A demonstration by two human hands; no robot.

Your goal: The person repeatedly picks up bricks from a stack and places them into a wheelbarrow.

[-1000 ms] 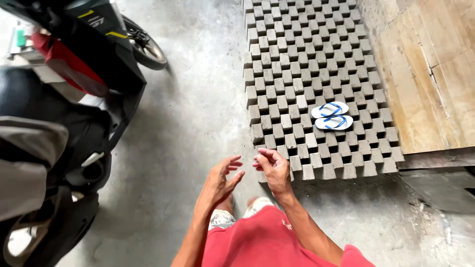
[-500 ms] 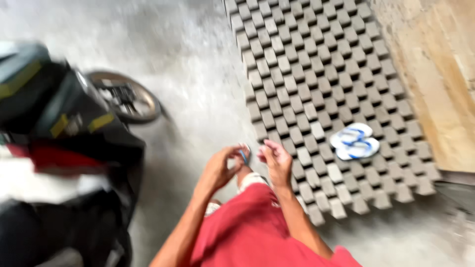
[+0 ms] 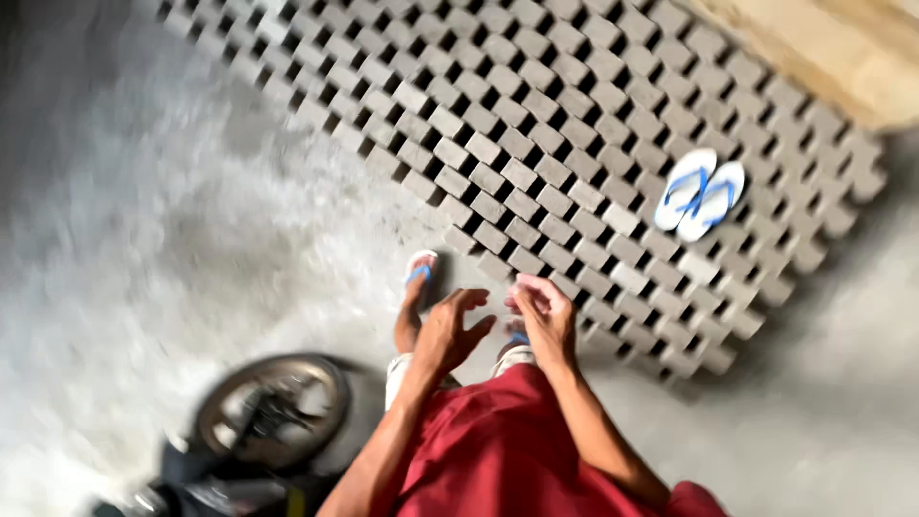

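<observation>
My left hand [image 3: 448, 330] and my right hand [image 3: 543, 316] are held close together in front of my red shirt, above the concrete floor. The left hand's fingers are spread and hold nothing. The right hand's fingers are curled inward; the blur hides whether anything small sits in them. Below the hands my foot in a blue-strapped sandal [image 3: 417, 278] steps on the floor near the edge of a bed of grey bricks [image 3: 536, 124] laid out in staggered rows.
A pair of white sandals with blue straps [image 3: 699, 194] lies on the bricks at the right. A motorbike wheel [image 3: 273, 407] sits at lower left. A wooden board [image 3: 842, 48] borders the bricks at top right.
The view has swung and tilted, so the motorbike slid to the lower left and the bricks rotated. My hands stay close together; a foot has stepped forward.
</observation>
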